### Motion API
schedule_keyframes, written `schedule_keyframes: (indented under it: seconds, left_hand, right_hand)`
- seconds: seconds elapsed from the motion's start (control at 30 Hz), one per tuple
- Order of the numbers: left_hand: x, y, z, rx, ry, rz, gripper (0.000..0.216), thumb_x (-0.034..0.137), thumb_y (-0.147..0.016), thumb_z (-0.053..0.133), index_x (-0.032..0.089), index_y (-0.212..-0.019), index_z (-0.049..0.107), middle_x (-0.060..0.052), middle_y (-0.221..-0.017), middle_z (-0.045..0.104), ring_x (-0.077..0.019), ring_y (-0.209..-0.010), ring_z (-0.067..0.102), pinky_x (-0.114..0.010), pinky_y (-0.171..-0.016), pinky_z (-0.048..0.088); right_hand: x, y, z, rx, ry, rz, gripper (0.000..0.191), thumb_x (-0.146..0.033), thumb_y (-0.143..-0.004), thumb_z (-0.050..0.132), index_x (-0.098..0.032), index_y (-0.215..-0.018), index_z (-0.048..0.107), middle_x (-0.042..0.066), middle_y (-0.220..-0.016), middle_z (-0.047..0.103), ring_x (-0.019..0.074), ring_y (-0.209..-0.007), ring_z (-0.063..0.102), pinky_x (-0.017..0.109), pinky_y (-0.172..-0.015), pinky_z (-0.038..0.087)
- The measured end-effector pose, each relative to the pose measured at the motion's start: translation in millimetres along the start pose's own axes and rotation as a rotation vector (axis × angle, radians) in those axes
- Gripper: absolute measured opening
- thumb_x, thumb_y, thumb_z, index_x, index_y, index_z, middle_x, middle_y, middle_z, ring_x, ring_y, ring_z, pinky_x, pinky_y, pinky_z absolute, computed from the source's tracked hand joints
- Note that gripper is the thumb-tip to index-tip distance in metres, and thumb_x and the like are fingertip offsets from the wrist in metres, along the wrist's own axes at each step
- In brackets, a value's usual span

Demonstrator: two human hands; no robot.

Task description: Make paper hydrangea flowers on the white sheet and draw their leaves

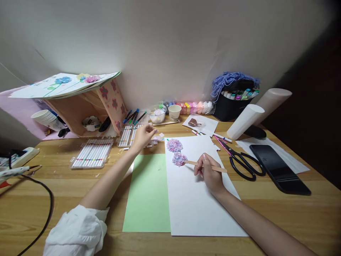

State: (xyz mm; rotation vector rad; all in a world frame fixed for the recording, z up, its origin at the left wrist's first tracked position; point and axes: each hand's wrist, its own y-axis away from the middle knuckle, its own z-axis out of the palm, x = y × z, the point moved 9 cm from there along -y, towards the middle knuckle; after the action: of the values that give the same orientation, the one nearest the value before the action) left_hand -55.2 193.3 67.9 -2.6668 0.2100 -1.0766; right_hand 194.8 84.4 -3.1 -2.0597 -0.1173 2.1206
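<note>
My right hand (209,172) holds a flat wooden craft stick (220,169). The stick's tip touches the lower of two round clusters of pink, purple and blue paper bits, a flower head (179,159). Just above it is the upper flower head (174,145). Both are on a white sheet of paper (199,209), which overlaps a green sheet (149,195). Beyond the green sheet, my left hand (144,137) is closed in a pinch beside loose pastel paper scraps (159,138). Whatever is between its fingertips is too small to make out.
Marker sets (92,153) lie at left, near a decorated cardboard box (114,103). A clear bowl (157,115) and paper cup (174,112) stand behind. Black-handled scissors (243,163) and a phone (279,169) lie at right. A corded tool (16,171) sits far left.
</note>
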Motion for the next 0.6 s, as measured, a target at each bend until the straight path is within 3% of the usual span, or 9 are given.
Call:
schedule_keyframes:
  seconds: [0.13,0.23,0.43,0.6]
  left_hand:
    - [16,16,11,-0.014,0.248,-0.003,0.018,0.033,-0.077,0.063,0.015,-0.078,0.063,-0.005,-0.079,0.070,-0.0157,-0.073,0.063,-0.026,-0.068,0.046]
    - [37,37,32,-0.108,0.295,0.040,0.014,0.031,-0.077,0.064,0.016,-0.079,0.064,-0.005,-0.081,0.070,-0.0154,-0.073,0.063,-0.026,-0.070,0.047]
    - [71,77,74,-0.317,0.259,0.101,0.008,0.024,-0.079,0.061,0.018,-0.082,0.064,-0.004,-0.084,0.070,-0.0157,-0.075,0.063,-0.027,-0.071,0.047]
    - [73,87,89,-0.374,0.094,0.100,0.010,0.026,-0.076,0.064,0.020,-0.084,0.065,-0.001,-0.076,0.070,-0.0159,-0.070,0.063,-0.026,-0.063,0.044]
  right_hand:
    - [-2,1,-2,0.014,0.012,-0.021,0.042,-0.047,-0.093,0.039,-0.021,-0.061,0.045,-0.002,-0.044,0.054,0.0113,-0.042,0.043,0.023,-0.041,0.034]
    - [-5,0,-7,0.063,0.012,-0.035,0.042,-0.046,-0.093,0.039,-0.022,-0.060,0.044,-0.002,-0.044,0.052,0.0112,-0.042,0.044,0.023,-0.042,0.035]
    - [-5,-4,-20,0.192,-0.031,0.032,0.040,-0.047,-0.092,0.038,-0.023,-0.061,0.043,-0.005,-0.041,0.047,0.0109,-0.038,0.044,0.022,-0.041,0.035]
    - [-9,-4,-15,0.132,0.006,-0.008,0.043,-0.050,-0.091,0.040,-0.022,-0.058,0.041,-0.006,-0.044,0.040,0.0089,-0.036,0.037,0.023,-0.040,0.031]
